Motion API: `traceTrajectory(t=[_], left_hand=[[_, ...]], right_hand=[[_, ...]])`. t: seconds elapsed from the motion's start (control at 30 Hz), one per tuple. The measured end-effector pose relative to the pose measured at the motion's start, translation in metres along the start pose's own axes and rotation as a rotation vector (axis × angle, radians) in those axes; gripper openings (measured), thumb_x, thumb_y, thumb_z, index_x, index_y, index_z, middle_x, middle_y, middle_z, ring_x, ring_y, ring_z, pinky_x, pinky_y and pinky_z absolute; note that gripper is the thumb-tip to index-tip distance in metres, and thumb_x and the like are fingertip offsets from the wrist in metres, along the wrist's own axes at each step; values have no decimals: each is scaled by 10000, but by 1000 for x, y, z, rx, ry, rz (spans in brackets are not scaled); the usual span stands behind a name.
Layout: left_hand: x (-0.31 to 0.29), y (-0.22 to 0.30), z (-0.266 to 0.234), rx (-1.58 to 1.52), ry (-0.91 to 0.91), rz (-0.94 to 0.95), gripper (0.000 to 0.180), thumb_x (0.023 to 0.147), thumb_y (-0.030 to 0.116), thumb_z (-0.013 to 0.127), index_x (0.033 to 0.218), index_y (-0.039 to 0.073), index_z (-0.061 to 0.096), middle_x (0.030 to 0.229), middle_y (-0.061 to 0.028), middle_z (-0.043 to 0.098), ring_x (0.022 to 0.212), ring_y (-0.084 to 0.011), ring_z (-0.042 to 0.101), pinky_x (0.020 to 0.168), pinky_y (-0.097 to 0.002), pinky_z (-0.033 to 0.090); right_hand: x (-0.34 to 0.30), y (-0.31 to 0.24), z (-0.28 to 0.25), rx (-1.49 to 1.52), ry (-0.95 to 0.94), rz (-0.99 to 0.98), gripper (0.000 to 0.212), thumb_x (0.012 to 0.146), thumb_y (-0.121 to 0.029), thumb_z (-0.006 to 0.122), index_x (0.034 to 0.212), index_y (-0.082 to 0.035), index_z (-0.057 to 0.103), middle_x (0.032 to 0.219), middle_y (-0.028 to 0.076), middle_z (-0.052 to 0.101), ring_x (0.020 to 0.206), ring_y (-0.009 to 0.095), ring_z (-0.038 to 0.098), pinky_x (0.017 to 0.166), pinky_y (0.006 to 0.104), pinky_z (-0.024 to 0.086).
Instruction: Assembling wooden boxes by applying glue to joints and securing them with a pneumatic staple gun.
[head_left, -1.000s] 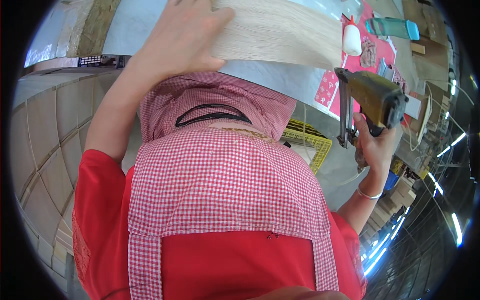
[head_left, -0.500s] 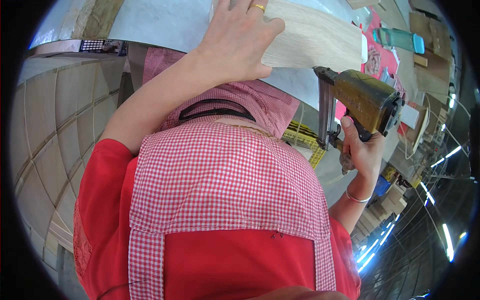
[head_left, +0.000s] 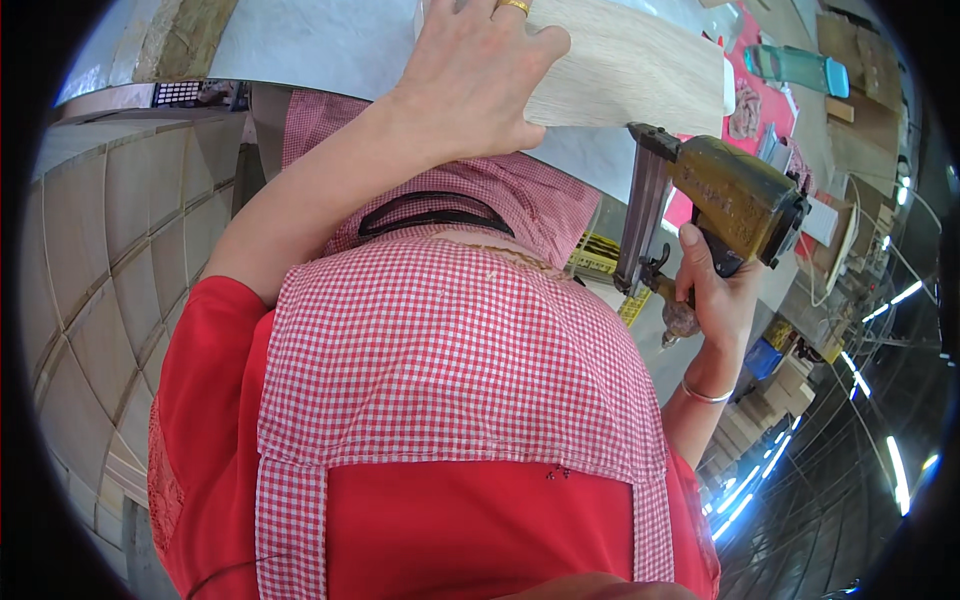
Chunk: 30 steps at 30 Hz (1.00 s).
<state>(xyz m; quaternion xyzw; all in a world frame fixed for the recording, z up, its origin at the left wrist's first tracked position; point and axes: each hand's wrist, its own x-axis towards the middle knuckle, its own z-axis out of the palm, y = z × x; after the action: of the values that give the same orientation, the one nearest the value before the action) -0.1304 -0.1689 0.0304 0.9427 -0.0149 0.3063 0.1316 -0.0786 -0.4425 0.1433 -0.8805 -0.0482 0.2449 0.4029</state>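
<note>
My left hand lies palm down on a pale wooden board and holds it against the grey worktop; a gold ring shows on one finger. My right hand grips the handle of a worn yellow-brown nail gun. The gun's metal nose points up, just below the board's near edge. A thin bangle circles the right wrist. My red shirt and red-checked apron fill the middle of the view.
A teal bottle and a red mat lie on the worktop's far right. A yellow crate sits under the bench. Tiled floor is to the left, stacked boxes to the lower right.
My right hand has raised the nail gun closer to the board's near edge. My left hand stays pressed on the board, now nearer the middle of the view.
</note>
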Motion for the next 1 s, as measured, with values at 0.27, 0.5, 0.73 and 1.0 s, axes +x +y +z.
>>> traceTrajectory(t=[0.27, 0.5, 0.73, 1.0], left_hand=[[-41, -35, -19, -217, 8, -32, 1004, 611, 515, 849, 1352, -24, 439, 1444, -381, 284, 1365, -501, 280, 1122, -595, 240], [-87, -62, -18, -547, -283, -321, 1376, 589, 557, 873, 1519, -71, 77, 1522, -352, 202, 1421, -467, 227, 1177, -487, 228], [-94, -62, 4, -637, -165, -301, 1355, 613, 524, 863, 1496, -122, 64, 1521, -342, 216, 1424, -444, 248, 1179, -486, 225], [-92, -59, 2, -612, -204, -304, 1355, 636, 548, 839, 1499, -117, 34, 1528, -347, 193, 1431, -435, 241, 1187, -492, 204]], right_hand=[[-6, -9, 8, -73, 48, -168, 240, 916, -122, 706, 1089, 7, 599, 615, -5, 543, 424, 62, 458, 387, 227, 342], [-24, -32, 42, -124, -51, -193, 328, 892, -157, 742, 1138, 14, 608, 665, 12, 590, 458, 62, 487, 410, 218, 357], [-38, -35, 71, -116, -184, -180, 416, 863, -150, 778, 1200, 23, 606, 1001, 72, 660, 810, 111, 588, 686, 252, 472], [-45, -43, 85, -164, -151, -171, 406, 859, -170, 783, 1181, 13, 616, 941, 64, 663, 663, 97, 556, 569, 240, 436]])
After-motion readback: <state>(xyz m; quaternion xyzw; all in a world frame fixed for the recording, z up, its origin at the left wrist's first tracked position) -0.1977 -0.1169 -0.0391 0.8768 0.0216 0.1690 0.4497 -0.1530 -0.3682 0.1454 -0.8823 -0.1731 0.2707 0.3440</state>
